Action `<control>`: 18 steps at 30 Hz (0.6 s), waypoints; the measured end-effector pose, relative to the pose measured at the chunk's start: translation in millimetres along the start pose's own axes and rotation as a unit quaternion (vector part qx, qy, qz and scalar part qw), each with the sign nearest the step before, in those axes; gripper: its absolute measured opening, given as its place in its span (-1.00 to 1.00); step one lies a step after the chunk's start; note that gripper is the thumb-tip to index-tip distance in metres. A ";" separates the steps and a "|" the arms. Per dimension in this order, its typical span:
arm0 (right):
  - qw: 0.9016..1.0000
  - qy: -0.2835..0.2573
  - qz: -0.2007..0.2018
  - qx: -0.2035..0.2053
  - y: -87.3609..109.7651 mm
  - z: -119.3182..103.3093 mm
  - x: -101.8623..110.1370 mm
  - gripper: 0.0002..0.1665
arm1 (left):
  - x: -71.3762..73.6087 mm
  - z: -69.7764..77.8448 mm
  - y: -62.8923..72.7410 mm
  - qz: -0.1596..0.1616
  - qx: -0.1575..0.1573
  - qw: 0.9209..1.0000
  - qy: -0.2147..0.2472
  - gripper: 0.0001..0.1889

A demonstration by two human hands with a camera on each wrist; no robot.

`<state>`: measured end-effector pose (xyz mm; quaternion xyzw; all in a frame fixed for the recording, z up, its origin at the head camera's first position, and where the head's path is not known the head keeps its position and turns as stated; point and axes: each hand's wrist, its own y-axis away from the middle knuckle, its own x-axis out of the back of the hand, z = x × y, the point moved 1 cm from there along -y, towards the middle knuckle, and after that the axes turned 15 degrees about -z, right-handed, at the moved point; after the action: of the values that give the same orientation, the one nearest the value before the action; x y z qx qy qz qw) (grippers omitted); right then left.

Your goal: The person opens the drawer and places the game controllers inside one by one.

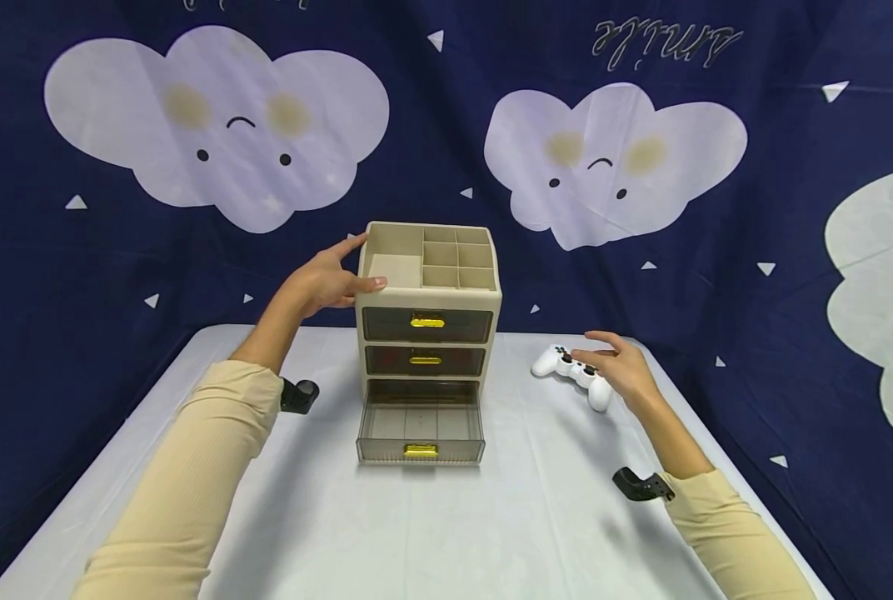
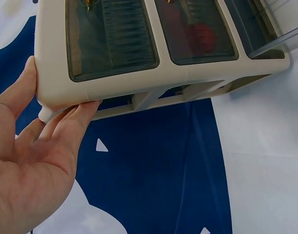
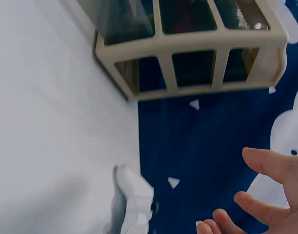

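A beige desktop drawer organizer (image 1: 430, 298) stands upright, with divided compartments in its top and smoky drawers with gold handles. Its bottom drawer (image 1: 421, 423) is pulled out and holds nothing visible. My left hand (image 1: 325, 282) grips the organizer's upper left edge, thumb over the top rim and fingers along the side. To the right lies a white game controller (image 1: 559, 362) on the table. Just over it hovers my right hand (image 1: 617, 367), fingers spread and loosely bent, with nothing held. In the right wrist view the controller (image 3: 135, 200) appears apart from the fingers (image 3: 258, 207).
Through the middle drawer's front shows a red item (image 2: 202, 38). A white cloth covers the table (image 1: 416, 533). Behind it hangs a dark blue curtain (image 1: 431, 125) printed with clouds. Each wrist wears a black camera mount (image 1: 298, 396).
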<state>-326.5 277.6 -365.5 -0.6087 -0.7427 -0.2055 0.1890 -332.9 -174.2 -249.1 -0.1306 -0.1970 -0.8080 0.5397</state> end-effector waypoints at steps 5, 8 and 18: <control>1.000 0.004 0.024 -0.020 -5.7 16.5 5.6 -0.16 | -0.5 0.8 -0.1 0.001 0.002 1.000 0.000 0.04; 0.999 0.003 0.032 -0.035 -6.9 23.5 8.0 -0.14 | -0.9 1.4 0.1 -0.001 0.001 1.000 0.001 0.04; 0.994 0.028 0.069 -0.078 -20.5 47.8 13.3 -0.09 | -0.2 2.4 1.2 -0.008 -0.001 1.000 0.006 0.05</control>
<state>-350.6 310.6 -400.3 -0.6649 -0.6753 -0.2663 0.1760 -331.7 -173.3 -246.8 -0.1247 -0.1942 -0.8132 0.5343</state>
